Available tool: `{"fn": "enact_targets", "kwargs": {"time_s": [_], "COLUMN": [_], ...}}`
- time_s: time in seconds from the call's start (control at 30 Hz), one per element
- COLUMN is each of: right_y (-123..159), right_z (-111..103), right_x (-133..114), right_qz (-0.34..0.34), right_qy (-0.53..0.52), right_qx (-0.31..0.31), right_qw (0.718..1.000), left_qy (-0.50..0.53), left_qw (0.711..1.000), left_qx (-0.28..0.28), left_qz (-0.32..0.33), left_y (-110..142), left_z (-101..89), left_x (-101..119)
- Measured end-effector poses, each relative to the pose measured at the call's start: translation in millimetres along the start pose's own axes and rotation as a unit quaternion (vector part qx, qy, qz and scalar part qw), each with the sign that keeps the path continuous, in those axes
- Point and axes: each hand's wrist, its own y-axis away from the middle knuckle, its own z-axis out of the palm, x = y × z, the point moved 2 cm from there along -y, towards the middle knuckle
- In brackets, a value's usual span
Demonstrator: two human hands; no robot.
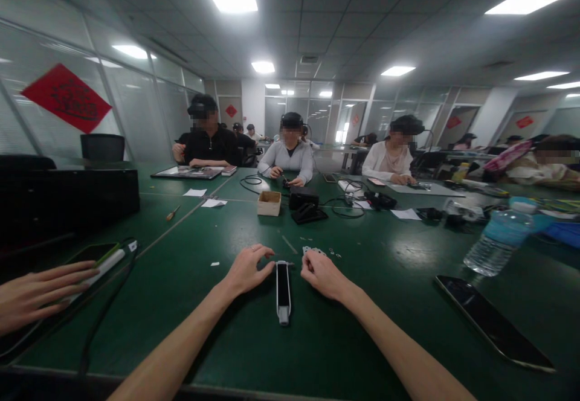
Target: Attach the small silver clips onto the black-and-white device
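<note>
A slim, pen-shaped device [283, 292] with a pale grey frame and a long black face lies on the green table [217, 340], its tapered end towards me. My left hand [247, 271] rests just left of its far end, fingers bent and apart from the thumb, with nothing visible between them. To the right, my right hand [324, 274] is closed, fingers curled together; what they hold, if anything, is hidden. Small pale pieces [318, 252] lie partly behind that hand. Several tiny bits [335, 253] are scattered just beyond.
A small open box [269, 203] and a black box-shaped thing [303, 198] stand farther back. At right are a water bottle [496, 241] and a phone [492, 322]. Another person's hand [45, 295] lies at far left beside a cable [109, 307]. Several people sit opposite.
</note>
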Motion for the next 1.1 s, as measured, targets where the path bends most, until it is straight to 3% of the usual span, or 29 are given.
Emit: {"fn": "enact_targets", "kwargs": {"time_s": [0.2, 0.43, 0.73, 1.1], "right_y": [1, 6, 3, 1], "right_z": [8, 19, 24, 26], "right_x": [-15, -27, -25, -24], "right_qz": [-0.041, -0.079, -0.069, -0.034], "right_qy": [-0.038, -0.132, -0.159, -0.2], "right_qx": [0.019, 0.028, 0.083, 0.09], "right_qw": [0.998, 0.988, 0.981, 0.975], "left_qy": [0.013, 0.022, 0.028, -0.012], "left_qw": [0.996, 0.987, 0.983, 0.975], "left_qx": [0.039, 0.047, 0.068, 0.11], "left_qz": [0.084, 0.152, 0.17, 0.193], "left_y": [2, 5, 6, 4], "left_z": [2.2, 4.2, 3.6, 10.6], "left_x": [11, 25, 28, 20]}}
